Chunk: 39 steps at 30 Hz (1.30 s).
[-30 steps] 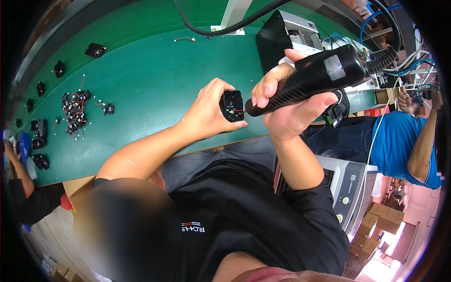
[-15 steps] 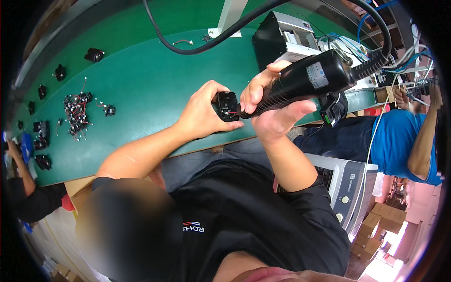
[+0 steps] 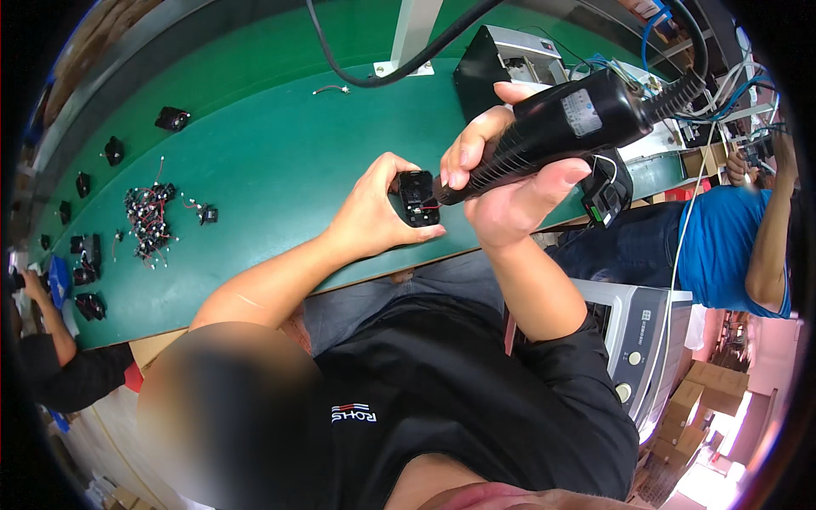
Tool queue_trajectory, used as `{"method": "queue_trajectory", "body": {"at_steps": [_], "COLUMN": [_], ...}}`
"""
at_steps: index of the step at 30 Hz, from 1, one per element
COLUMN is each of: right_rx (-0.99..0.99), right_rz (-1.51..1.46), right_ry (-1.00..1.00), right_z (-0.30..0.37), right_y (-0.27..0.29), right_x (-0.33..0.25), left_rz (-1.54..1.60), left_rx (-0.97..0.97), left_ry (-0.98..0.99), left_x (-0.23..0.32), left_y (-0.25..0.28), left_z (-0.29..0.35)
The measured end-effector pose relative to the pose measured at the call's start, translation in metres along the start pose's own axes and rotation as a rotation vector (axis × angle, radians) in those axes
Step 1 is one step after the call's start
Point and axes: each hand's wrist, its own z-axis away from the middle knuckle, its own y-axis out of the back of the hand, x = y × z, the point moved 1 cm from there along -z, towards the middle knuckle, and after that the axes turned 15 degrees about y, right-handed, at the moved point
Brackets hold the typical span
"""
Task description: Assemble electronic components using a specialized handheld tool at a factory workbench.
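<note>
My left hand (image 3: 374, 208) grips a small black plastic housing (image 3: 416, 191) from its left side, thumb along the near edge. Inside the housing a short red wire and small parts show. My right hand (image 3: 501, 178) is wrapped round a black electric screwdriver (image 3: 565, 119) with a ribbed grip, held slanting down to the left. Its tip reaches into the housing near the red wire; whether it touches a screw is too small to tell. A thick black cable leaves the screwdriver's back end.
On the green table (image 3: 280, 170) lie a pile of small wired parts (image 3: 151, 221) and several black housings (image 3: 172, 119) at left. A metal post (image 3: 415, 38) and a black-and-grey machine (image 3: 510, 68) stand behind. A person in blue (image 3: 722, 246) works at right; another person's arm (image 3: 51, 314) shows far left.
The view has shifted slightly, so the table things sit a little differently. The screwdriver's tip is now further inside the housing's opening, and my right fingers have spread a little on the grip.
</note>
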Motion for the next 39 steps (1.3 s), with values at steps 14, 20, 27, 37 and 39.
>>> {"method": "queue_trajectory", "body": {"at_steps": [14,20,27,37,39], "right_rx": [-0.036,-0.029,0.085,-0.143,-0.132], "right_rz": [0.122,0.089,-0.174,-0.157,-0.038], "right_ry": [-0.053,-0.067,-0.071,-0.239,0.079], "right_z": [0.004,0.002,0.012,-0.087,-0.105], "right_y": [-0.001,0.000,-0.006,-0.039,-0.059], "right_x": [0.002,0.006,0.017,-0.006,0.006], "left_rz": [0.069,0.051,-0.020,-0.075,0.018], "left_rx": [-0.010,-0.014,0.049,0.221,0.304], "left_ry": [0.006,0.006,-0.131,0.030,-0.059], "left_x": [-0.007,-0.008,-0.004,-0.004,-0.009], "left_y": [-0.004,-0.004,-0.002,0.053,0.092], "left_z": [-0.001,-0.003,-0.006,-0.028,-0.053]}}
